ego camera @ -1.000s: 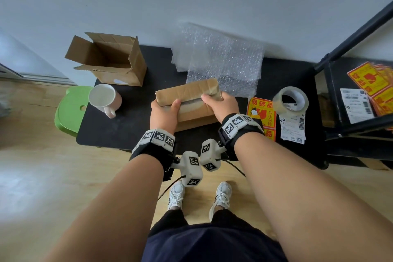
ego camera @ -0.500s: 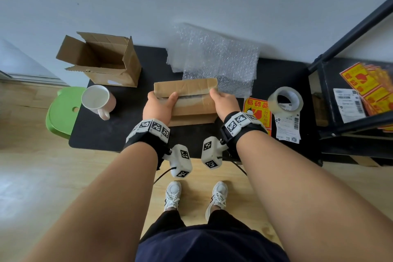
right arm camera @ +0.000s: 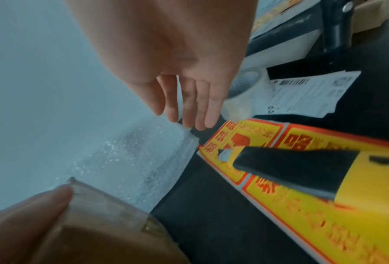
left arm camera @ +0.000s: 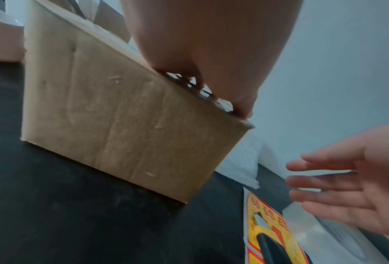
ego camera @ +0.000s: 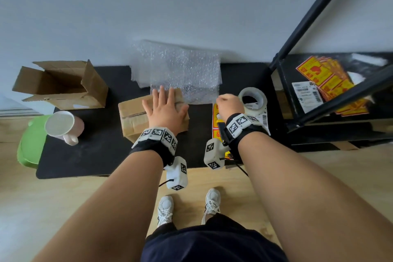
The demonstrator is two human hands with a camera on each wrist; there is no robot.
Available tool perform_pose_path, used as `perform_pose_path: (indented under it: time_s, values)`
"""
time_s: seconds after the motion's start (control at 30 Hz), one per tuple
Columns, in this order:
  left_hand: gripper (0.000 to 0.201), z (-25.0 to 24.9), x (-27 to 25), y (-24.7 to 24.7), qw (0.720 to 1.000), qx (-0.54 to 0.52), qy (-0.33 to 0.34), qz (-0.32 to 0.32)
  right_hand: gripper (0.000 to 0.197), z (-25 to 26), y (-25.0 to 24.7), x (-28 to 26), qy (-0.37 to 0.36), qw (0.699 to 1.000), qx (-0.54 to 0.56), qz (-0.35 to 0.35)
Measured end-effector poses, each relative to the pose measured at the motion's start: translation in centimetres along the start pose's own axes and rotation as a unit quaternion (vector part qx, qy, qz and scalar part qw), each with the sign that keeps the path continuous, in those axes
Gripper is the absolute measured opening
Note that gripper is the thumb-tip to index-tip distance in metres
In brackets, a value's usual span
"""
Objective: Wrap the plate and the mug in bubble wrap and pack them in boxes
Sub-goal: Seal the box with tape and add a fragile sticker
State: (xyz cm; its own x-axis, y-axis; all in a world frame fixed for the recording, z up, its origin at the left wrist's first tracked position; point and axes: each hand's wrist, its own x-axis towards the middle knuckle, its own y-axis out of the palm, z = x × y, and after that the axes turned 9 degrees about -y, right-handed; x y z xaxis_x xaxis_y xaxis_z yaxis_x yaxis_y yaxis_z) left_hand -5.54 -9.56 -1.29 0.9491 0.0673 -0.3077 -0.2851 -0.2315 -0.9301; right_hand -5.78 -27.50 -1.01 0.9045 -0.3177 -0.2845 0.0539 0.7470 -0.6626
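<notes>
A closed cardboard box [ego camera: 131, 112] lies at the middle of the black table [ego camera: 95, 155]. My left hand [ego camera: 164, 108] presses flat on its top, fingers straight and spread. In the left wrist view the palm [left arm camera: 211, 44] rests on the box's [left arm camera: 121, 134] upper edge. My right hand [ego camera: 228, 104] hovers to the right of the box beside the clear tape roll [ego camera: 254, 100]. Its fingers [right arm camera: 189, 100] hang loose and hold nothing. The pink mug [ego camera: 61, 125] lies on its side at the table's left end, bare. Bubble wrap [ego camera: 180, 70] lies behind the box. No plate is in view.
An open cardboard box [ego camera: 61, 87] lies on its side at the back left. Yellow fragile stickers [ego camera: 217, 121] and a yellow-black knife [right arm camera: 301, 173] lie under my right wrist, with shipping labels [ego camera: 263, 115] beside the tape. A black shelf frame [ego camera: 319, 27] stands right, a green stool [ego camera: 29, 147] left.
Both hands were holding the box flaps down. Now the right hand has let go and moved right toward the tape roll, while the left hand has shifted onto the box top, lying flat.
</notes>
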Motion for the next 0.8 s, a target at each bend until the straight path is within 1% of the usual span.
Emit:
perform_pose_path:
  time_s: [0.13, 0.2, 0.27, 0.37, 0.5, 0.67, 0.8]
  values:
    - [0.068, -2.2, -0.1, 0.9, 0.999, -0.012, -0.036, -0.006, 0.037, -2.8, -2.0, 1.3, 0.020, 0.998, -0.061, -0.015]
    - [0.067, -2.9, -0.2, 1.3, 0.998, -0.014, -0.051, -0.030, 0.038, -3.8, -2.6, 2.1, 0.040, 0.994, -0.101, -0.016]
    - [0.066, -3.2, -0.4, 2.0, 0.996, -0.011, -0.062, -0.065, 0.034, -4.4, -3.1, 2.6, 0.052, 0.987, -0.151, -0.005]
    - [0.067, -3.3, -0.7, 3.0, 0.992, 0.005, -0.070, -0.110, 0.023, -5.2, -3.2, 2.8, 0.044, 0.970, -0.238, 0.021]
    - [0.068, -3.4, -0.4, 3.5, 0.989, 0.007, -0.075, -0.131, 0.017, -6.0, -2.8, 2.9, 0.011, 0.948, -0.317, 0.025]
    - [0.068, -3.4, -0.5, 3.4, 0.988, 0.009, -0.081, -0.132, 0.016, -5.8, -3.1, 3.2, -0.006, 0.940, -0.339, 0.024]
    - [0.068, -3.4, -0.5, 3.2, 0.989, 0.016, -0.080, -0.119, 0.022, -4.6, -3.6, 2.8, 0.012, 0.944, -0.329, 0.003]
